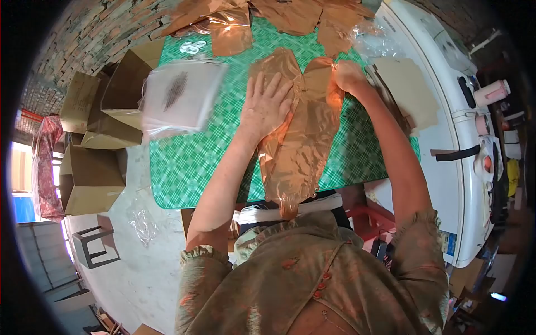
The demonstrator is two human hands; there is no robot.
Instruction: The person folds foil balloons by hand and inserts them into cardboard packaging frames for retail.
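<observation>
A copper-coloured foil balloon [304, 145], flat and creased, lies on the green checked tablecloth [190, 162]. Its narrow lower end hangs over the table's near edge, close to my body. My left hand [267, 106] rests flat on its upper left part, fingers spread. At its upper right edge my right hand [349, 76] is closed, with the foil pinched in the fingers. Fingertips of the right hand are partly hidden. More copper foil balloons [290, 17] lie along the far side of the table.
A stack of clear plastic bags [181, 95] lies on the left, near a small white cutout [192, 47]. Cardboard sheets [405, 92] and crumpled clear plastic [377, 40] are on the right, beside a white appliance [463, 167]. Open cardboard boxes [92, 176] stand left of the table.
</observation>
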